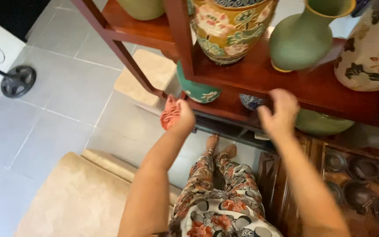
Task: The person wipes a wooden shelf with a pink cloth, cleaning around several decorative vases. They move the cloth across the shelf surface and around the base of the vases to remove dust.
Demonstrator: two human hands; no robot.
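The red wooden shelf (259, 79) fills twelve to three o'clock and carries big ceramic vases: a yellow floral vase (231, 30) at twelve, a green vase (303, 39) at one, a white flowered vase (373, 48) at three. They look heavy, slippery and fragile, best gripped low with both hands. The right hand (279, 114) hovers at the shelf edge below the green vase, fingers loosely spread, blurred. The left hand (183, 115), near centre, has its fingers closed around an orange cloth (169, 114), soft and light. No labels or packages show.
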